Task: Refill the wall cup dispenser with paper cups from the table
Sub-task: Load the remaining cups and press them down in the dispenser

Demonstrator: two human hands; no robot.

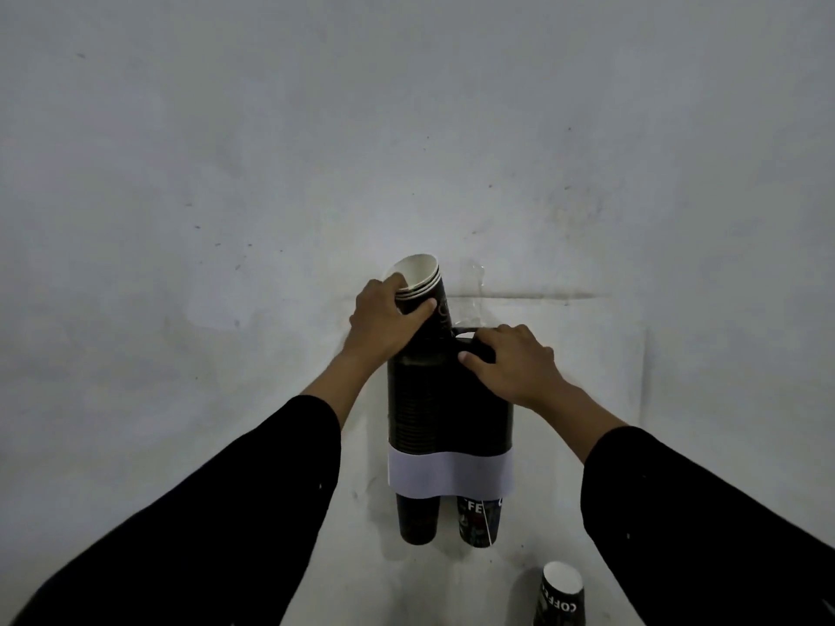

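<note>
Just below the middle of the frame, a dark two-column cup dispenser (445, 408) hangs on a grey, scuffed wall (271, 151), with a pale band (452, 474) wrapped round its lower part; from under that band the bottoms of two dark paper cups poke out, a plain one (418, 519) on the left and a printed one (479, 519) on the right. The left hand (384, 318) grips a short nested stack of cups (422, 282) near its white rims, thumb and fingers curled round it; the stack stands tilted, mouth up toward the upper left, its lower end at the top of the dispenser's left column. The right hand (513, 363) lies over the top of the right column, fingers bent over the dark rim there and thumb pressed to its front; whether it truly clasps the rim I cannot tell. Both forearms come up from the lower corners in black sleeves (235, 512). At the lower right of the frame another stack of printed cups (560, 594) stands apart from the dispenser, white inside showing; what it stands on is not clear.
</note>
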